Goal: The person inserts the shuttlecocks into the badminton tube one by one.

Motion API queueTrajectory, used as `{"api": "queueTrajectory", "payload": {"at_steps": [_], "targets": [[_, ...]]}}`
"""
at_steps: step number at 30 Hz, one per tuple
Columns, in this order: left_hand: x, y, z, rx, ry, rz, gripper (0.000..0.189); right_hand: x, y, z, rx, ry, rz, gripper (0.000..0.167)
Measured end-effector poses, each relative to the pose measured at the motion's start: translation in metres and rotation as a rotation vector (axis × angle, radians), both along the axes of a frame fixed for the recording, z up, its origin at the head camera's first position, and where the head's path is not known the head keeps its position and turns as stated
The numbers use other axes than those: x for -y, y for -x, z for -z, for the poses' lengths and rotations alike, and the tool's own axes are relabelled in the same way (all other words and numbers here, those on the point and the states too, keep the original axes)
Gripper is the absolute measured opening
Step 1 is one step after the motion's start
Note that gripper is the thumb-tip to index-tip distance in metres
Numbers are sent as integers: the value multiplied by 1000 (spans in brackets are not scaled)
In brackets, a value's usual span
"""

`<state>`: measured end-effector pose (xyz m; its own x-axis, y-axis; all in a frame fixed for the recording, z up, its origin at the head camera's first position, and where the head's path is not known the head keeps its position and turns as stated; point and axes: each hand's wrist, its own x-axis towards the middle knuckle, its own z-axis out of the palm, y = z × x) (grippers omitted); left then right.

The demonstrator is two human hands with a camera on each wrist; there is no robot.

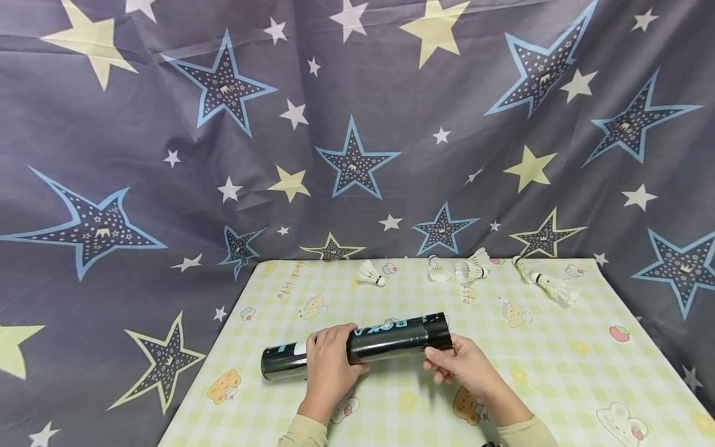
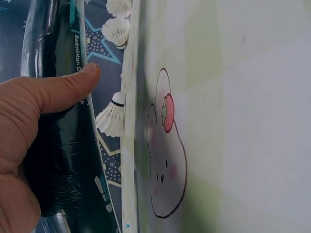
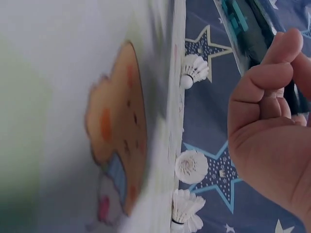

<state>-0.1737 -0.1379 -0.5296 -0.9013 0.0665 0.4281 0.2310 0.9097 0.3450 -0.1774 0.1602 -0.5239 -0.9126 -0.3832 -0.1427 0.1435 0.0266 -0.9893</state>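
A black shuttlecock tube [image 1: 385, 343] with blue lettering is held above the table, its right end slightly higher. My left hand [image 1: 329, 364] grips the tube near its middle, fingers over the top. In the left wrist view the thumb [image 2: 73, 87] lies across its dark side, beside the printed word "Badminton". At the raised right end, my right hand [image 1: 460, 366] pinches the tube near its rim. The other fingers [image 3: 248, 99] of this hand are curled below, in the right wrist view. The tube's opening is out of sight.
A lone shuttlecock [image 1: 371, 273] lies at the table's back left. Several more lie along the back edge, among them one shuttlecock [image 1: 438, 269] near the middle and another [image 1: 553, 287] toward the right. A checked cloth [image 1: 558, 360] covers the table; a star-patterned curtain [image 1: 380, 93] hangs behind.
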Motion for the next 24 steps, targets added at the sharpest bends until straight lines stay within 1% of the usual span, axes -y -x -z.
{"api": "queueTrajectory", "payload": {"at_steps": [3, 7, 11, 13, 16, 17, 18, 20, 22, 24], "targets": [[1, -1, 1, -2, 7, -4, 88, -8, 1, -3, 11, 12, 16, 43], [1, 0, 2, 8, 16, -20, 87, -21, 2, -7, 11, 14, 74, 46], [1, 1, 2, 24, 9, -26, 87, -33, 3, -8, -17, 4, 118, 42], [1, 1, 2, 28, 3, -25, 87, -39, 4, -7, -19, -5, 145, 37], [2, 2, 2, 35, -1, -28, 87, -52, 10, -8, -15, -34, 200, 35], [2, 1, 2, 36, -2, -29, 87, -59, 14, -9, -14, -50, 236, 35], [2, 1, 2, 37, -3, -30, 87, -68, 18, -9, -16, -73, 269, 37], [3, 1, 3, 42, -2, -32, 87, -90, 27, -10, -49, -147, 334, 43], [3, 1, 3, 41, -2, -35, 87, -119, 38, -10, -108, -268, 450, 47], [4, 1, 4, 38, -3, -36, 87, -148, 48, -9, -153, -439, 598, 48]]}}
